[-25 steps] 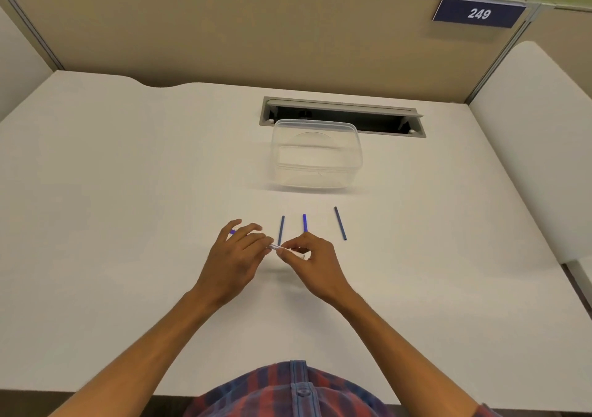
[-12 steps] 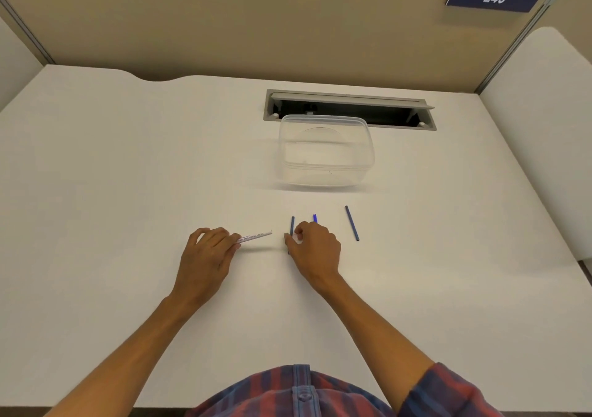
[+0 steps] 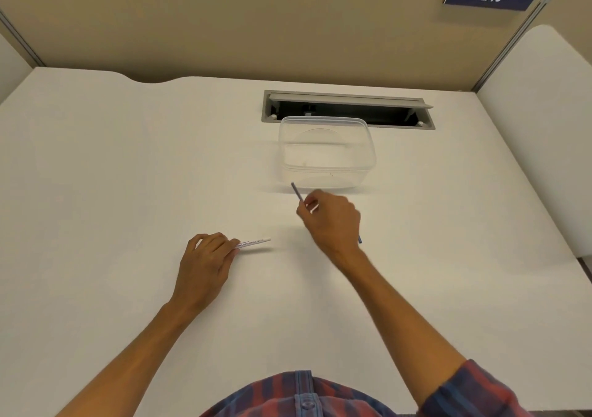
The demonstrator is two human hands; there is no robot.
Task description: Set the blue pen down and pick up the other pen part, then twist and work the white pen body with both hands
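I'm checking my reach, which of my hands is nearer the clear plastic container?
Right. The right hand, gripping a blue stick, sits just in front of the clear container; the left hand holds a white tube farther back-left.

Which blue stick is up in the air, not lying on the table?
The blue stick pinched in the right hand, poking up toward the clear tub. The other blue stick lies on the table, peeking out by that hand's wrist.

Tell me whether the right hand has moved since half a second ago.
Yes. The right hand, pinching a blue stick, has moved away from the person toward the clear container.
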